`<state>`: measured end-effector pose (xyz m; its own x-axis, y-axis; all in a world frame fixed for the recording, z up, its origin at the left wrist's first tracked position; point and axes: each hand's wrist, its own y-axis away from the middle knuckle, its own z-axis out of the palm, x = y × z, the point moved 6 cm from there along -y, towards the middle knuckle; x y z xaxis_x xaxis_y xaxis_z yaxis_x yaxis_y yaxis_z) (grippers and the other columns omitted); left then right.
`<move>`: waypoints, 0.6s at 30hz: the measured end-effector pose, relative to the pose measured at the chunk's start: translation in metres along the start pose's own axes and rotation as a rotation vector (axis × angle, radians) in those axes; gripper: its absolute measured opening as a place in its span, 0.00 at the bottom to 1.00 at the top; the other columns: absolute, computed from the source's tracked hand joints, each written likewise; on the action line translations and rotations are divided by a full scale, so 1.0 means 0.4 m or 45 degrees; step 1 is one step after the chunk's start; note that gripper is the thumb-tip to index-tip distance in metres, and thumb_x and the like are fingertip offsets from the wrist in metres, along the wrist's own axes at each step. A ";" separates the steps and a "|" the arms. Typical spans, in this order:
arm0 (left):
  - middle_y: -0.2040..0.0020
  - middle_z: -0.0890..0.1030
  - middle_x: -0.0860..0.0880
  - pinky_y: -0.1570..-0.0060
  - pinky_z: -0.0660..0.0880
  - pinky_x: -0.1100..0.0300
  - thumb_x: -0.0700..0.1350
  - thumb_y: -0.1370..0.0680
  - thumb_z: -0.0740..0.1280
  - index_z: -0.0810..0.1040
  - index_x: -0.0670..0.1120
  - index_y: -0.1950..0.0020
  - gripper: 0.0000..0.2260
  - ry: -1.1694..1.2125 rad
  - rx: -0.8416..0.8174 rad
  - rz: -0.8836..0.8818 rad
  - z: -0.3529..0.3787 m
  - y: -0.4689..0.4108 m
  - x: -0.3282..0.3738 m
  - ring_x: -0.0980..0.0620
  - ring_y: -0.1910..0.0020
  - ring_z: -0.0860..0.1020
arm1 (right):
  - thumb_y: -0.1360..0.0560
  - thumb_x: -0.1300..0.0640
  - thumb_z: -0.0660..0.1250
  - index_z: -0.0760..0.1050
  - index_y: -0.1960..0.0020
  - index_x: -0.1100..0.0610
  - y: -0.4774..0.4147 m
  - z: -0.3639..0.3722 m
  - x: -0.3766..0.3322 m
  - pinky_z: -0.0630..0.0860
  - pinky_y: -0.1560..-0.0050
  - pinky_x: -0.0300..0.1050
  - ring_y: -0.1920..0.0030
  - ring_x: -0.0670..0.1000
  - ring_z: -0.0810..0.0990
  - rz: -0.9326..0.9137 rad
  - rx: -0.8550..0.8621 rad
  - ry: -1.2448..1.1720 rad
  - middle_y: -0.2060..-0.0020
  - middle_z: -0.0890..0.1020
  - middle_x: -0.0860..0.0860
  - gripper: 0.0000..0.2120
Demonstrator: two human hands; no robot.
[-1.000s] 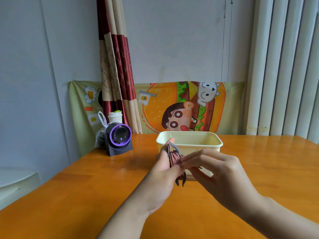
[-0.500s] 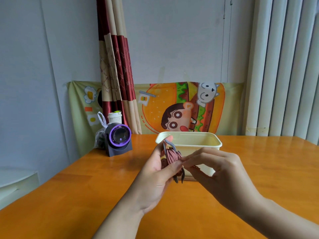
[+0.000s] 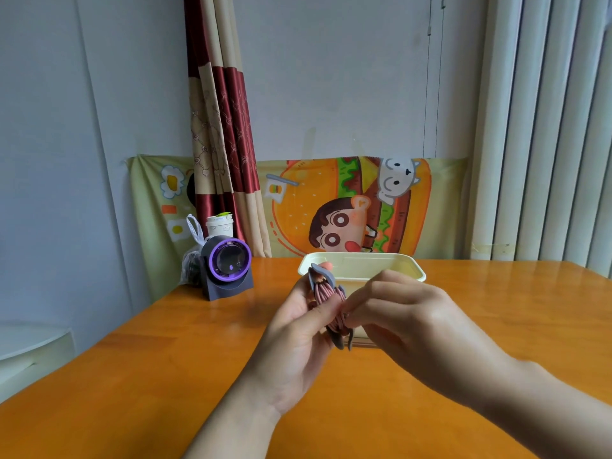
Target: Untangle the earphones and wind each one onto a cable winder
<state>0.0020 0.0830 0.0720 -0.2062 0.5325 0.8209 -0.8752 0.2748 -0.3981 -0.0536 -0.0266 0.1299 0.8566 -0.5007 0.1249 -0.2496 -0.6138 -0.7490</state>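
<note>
A grey cable winder (image 3: pixel 319 276) wrapped in pink earphone cable (image 3: pixel 326 298) is held upright above the table, just in front of the cream box. My left hand (image 3: pixel 294 329) grips the winder from the left, fingers behind it and thumb across the coil. My right hand (image 3: pixel 400 319) comes in from the right and pinches the cable low on the winder with thumb and forefinger. The winder's grey lower prongs (image 3: pixel 342 341) stick out beneath the fingers. The earbuds and plug are hidden.
A cream plastic box (image 3: pixel 407 268) stands open on the orange wooden table (image 3: pixel 165 376) behind the hands. At the back left are a grey and purple round device (image 3: pixel 228 261), a paper cup (image 3: pixel 219 225) and a clear bag (image 3: pixel 192 263). Curtains and blinds hang behind.
The winder has tilted slightly in my left hand, its top leaning left. My right fingers have closed in on the lower coil. Both hands stay in the same place.
</note>
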 end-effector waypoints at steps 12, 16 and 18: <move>0.64 0.71 0.47 0.63 0.69 0.60 0.41 0.28 0.64 0.72 0.42 0.52 0.06 0.002 0.112 0.026 0.011 0.008 0.003 0.53 0.63 0.72 | 0.23 0.59 0.67 0.81 0.50 0.61 0.034 0.041 -0.012 0.77 0.49 0.43 0.44 0.52 0.78 -0.242 -0.058 0.066 0.48 0.81 0.52 0.07; 0.65 0.72 0.48 0.64 0.69 0.61 0.40 0.30 0.62 0.71 0.42 0.55 0.05 -0.088 0.119 0.096 0.013 0.003 0.009 0.54 0.65 0.72 | 0.25 0.55 0.69 0.81 0.52 0.60 0.039 0.018 0.010 0.76 0.51 0.39 0.50 0.47 0.80 0.036 0.147 -0.354 0.53 0.81 0.49 0.08; 0.61 0.75 0.44 0.65 0.70 0.62 0.40 0.30 0.61 0.72 0.36 0.49 0.12 -0.124 0.117 0.091 0.017 -0.001 0.008 0.51 0.62 0.73 | 0.26 0.53 0.68 0.79 0.55 0.54 0.030 0.013 0.033 0.74 0.55 0.35 0.56 0.44 0.80 0.281 0.278 -0.475 0.59 0.81 0.43 0.05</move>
<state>-0.0012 0.0792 0.0775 -0.3069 0.4669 0.8293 -0.8923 0.1620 -0.4214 -0.0431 -0.0376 0.1192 0.9073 -0.3273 -0.2641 -0.3771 -0.3551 -0.8554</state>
